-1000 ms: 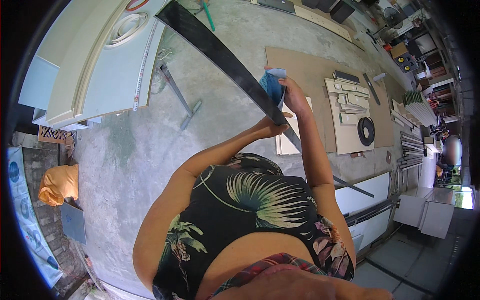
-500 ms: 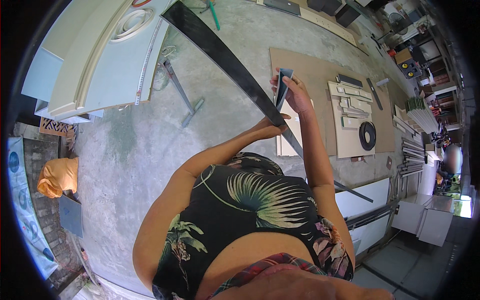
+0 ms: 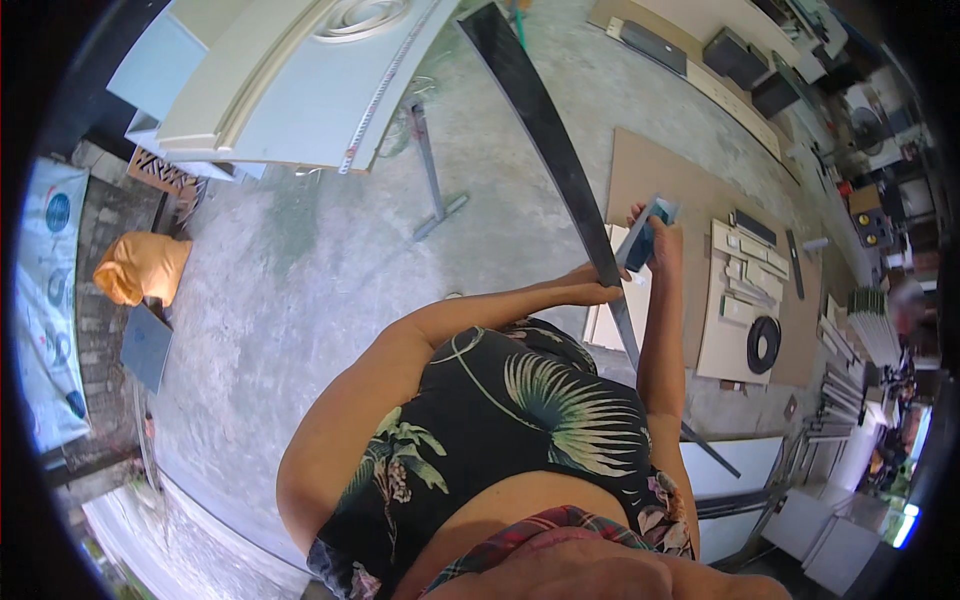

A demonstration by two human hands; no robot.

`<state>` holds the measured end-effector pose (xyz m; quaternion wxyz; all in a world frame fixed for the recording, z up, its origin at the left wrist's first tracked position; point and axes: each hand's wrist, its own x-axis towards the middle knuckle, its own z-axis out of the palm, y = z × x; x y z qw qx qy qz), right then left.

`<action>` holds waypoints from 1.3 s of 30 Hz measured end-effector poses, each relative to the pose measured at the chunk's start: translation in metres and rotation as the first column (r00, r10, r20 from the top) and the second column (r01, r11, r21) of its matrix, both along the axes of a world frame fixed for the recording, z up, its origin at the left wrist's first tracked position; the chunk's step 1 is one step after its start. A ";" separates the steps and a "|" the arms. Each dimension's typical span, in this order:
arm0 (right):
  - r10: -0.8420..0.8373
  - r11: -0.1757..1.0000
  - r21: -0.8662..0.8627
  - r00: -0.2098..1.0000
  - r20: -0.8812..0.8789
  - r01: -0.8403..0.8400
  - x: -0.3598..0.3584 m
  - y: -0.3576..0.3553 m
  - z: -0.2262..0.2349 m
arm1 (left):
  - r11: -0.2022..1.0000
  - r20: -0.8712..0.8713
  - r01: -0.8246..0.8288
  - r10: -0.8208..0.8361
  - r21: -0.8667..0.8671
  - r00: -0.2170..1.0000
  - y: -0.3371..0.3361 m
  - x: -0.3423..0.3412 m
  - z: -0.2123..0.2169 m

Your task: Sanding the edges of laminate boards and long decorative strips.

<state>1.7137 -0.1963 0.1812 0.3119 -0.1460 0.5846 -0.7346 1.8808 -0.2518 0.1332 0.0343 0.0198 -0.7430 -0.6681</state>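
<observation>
Far end of the black strip [image 3: 560, 150] has swung rightward since the earlier frame, toward the side of the brown board [image 3: 680, 180], and the strip now stands steeper in view. The camera view has shifted as well.

Position of strip: held up to the left of the brown board. Long axis runs from the person's waist outward, leaning left; the far end points away from the body, past the level of the board's far left corner, and the near end points back toward the waist.

Left hand [image 3: 597, 288], at the board's left side: fingers closed on the strip toward its near end. Right hand [image 3: 665, 243], over the board's left part: fingers pinching a folded blue sheet [image 3: 640, 248], just beside the strip. Contact between sheet and strip cannot be determined.

On the board: cream pieces [image 3: 735, 310] and a black coil [image 3: 752, 347]. Left of the board: a metal stand [image 3: 427, 165] and, farther left, a worktop [image 3: 320, 115] with a tape measure [image 3: 392, 80] along its edge.
</observation>
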 end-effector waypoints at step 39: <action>-0.044 0.923 0.298 0.839 -0.542 0.242 0.053 0.063 0.060 | 0.910 -0.037 -0.316 0.337 0.270 0.941 0.016 -0.011 0.040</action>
